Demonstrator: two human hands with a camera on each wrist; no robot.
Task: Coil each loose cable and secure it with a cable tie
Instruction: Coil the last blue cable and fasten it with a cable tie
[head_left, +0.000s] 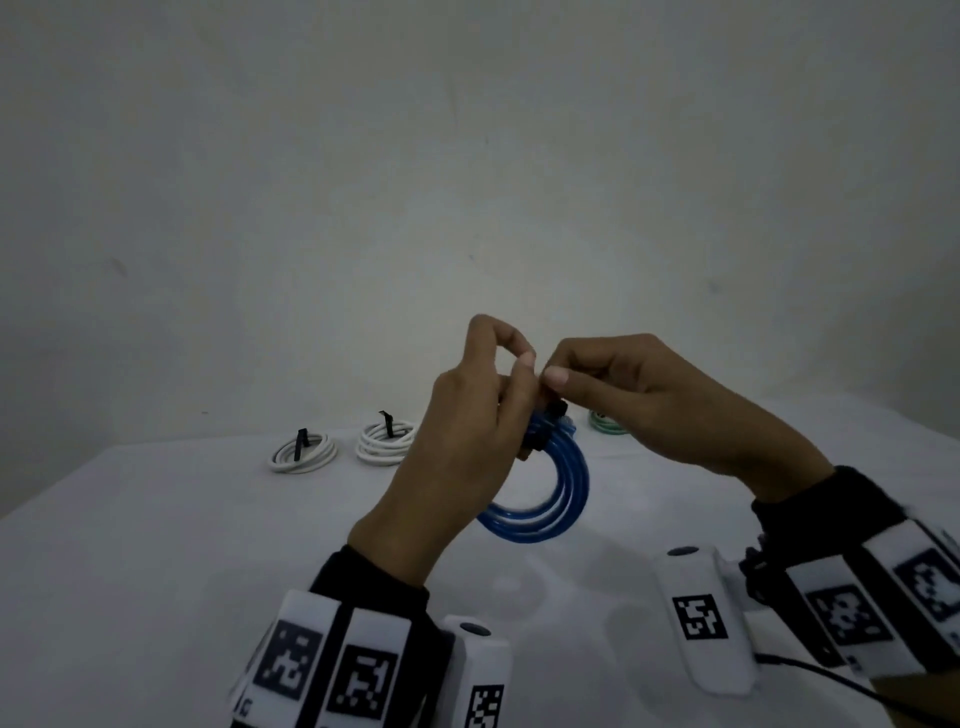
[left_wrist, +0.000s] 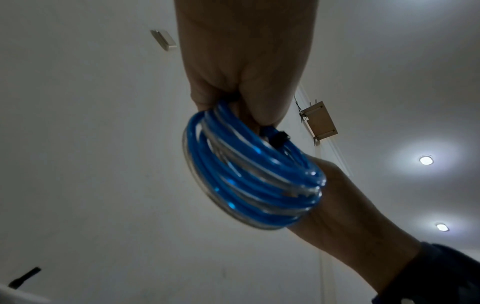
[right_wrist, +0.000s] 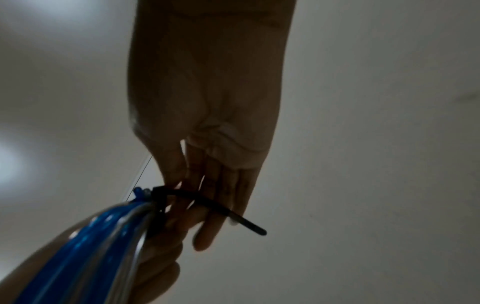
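Hanging in mid-air above the white worktop, the blue cable coil sits between both hands, well clear of the surface, with open cloth all around beneath it. The left hand grips the top of the coil, fingers curled round the bunched loops, thumb and forefinger arched in a ring above. The right hand meets it from the other side, fingertips pinching at the black cable tie wrapped over the strands; from the right wrist view, the tie's thin flat tail pokes out past the fingers, its head snug against the blue loops. Glossy, translucent tubing here, blue with clear-silvery strands showing in the left wrist view, wound in a neat round hoop of several turns. Back along the far edge of the worktop, near the pale wall, two white coils lie flat, side by side but apart: one to the left, one nearer the middle, each cinched with a black tie standing up. A greenish coil peeks out behind the right hand, mostly hidden. Dark sleeves and white marker bands ring both wrists. The worktop's left edge slopes off into shadow.
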